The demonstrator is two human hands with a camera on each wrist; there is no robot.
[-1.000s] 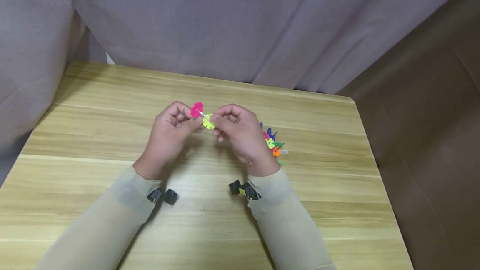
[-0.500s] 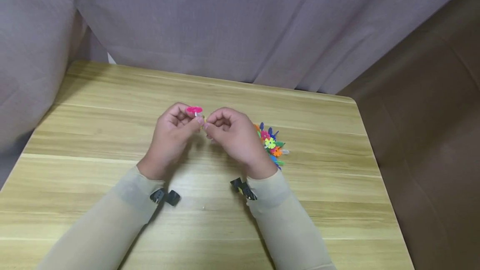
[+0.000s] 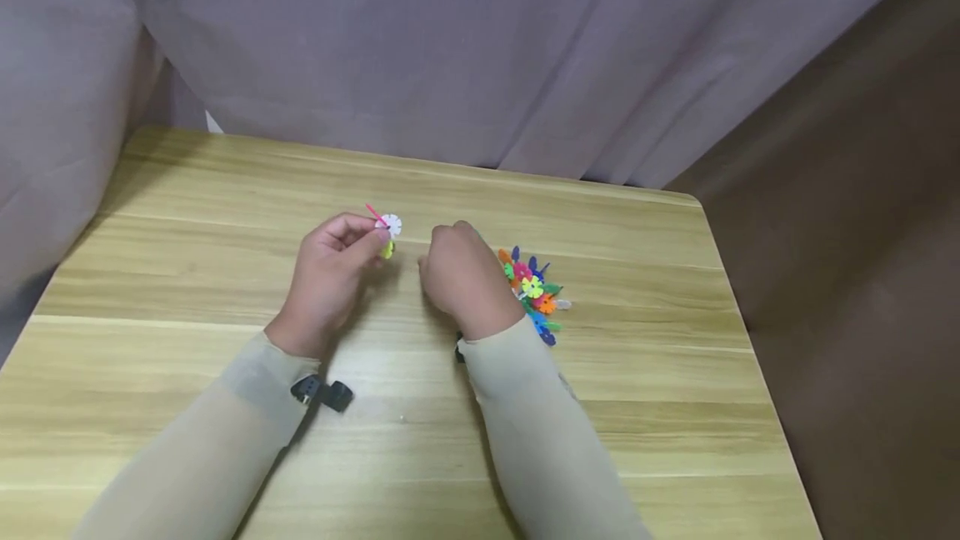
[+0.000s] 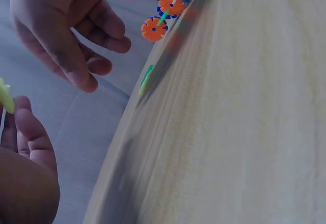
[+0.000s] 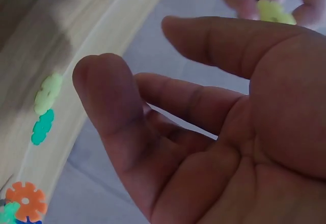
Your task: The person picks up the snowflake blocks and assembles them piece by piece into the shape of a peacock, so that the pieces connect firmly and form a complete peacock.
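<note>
Against grey curtains, above the wooden surface (image 3: 225, 290), the left hand (image 3: 330, 277) is pinching a small cluster of snowflake discs (image 3: 387, 232) by the rims, light, stiff plastic likely best gripped at the edges, while the empty right hand (image 3: 465, 277) is hovering loosely curled beside the colourful disc pile (image 3: 534, 294).

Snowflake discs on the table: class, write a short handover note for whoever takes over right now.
Left hand: pinches a joined cluster of white, pink and yellow-green snowflake discs, raised over the wooden table.
Right hand: holds nothing, fingers loosely curled, beside the pile of loose discs.
Done: three discs joined.
Left: the pile's discs lie unattached on the table.
</note>
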